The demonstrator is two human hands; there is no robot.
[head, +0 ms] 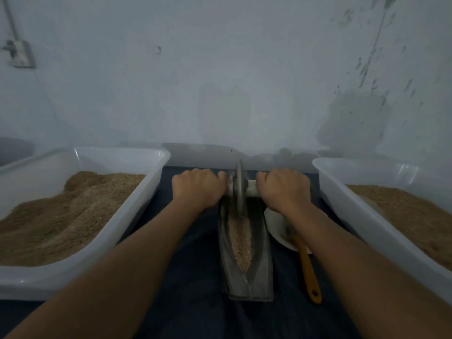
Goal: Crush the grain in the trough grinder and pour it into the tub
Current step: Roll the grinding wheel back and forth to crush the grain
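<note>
A metal trough grinder (259, 267) lies lengthwise on the dark cloth between two tubs, with pale grain (241, 241) along its groove. A grey grinding wheel (240, 189) stands upright at the trough's far end on a pale axle (252, 188). My left hand (198, 188) grips the axle on the wheel's left side, and my right hand (285, 187) grips it on the right side. The white tub on the left (137, 216) holds a heap of brown grain (73, 211). The white tub on the right (362, 216) also holds brown grain (403, 214).
A white bowl (276, 226) sits just right of the trough, partly under my right forearm, with a yellow-handled utensil (308, 267) leaning out of it. A pale wall stands close behind the tubs. A dark blue cloth (193, 277) covers the work surface.
</note>
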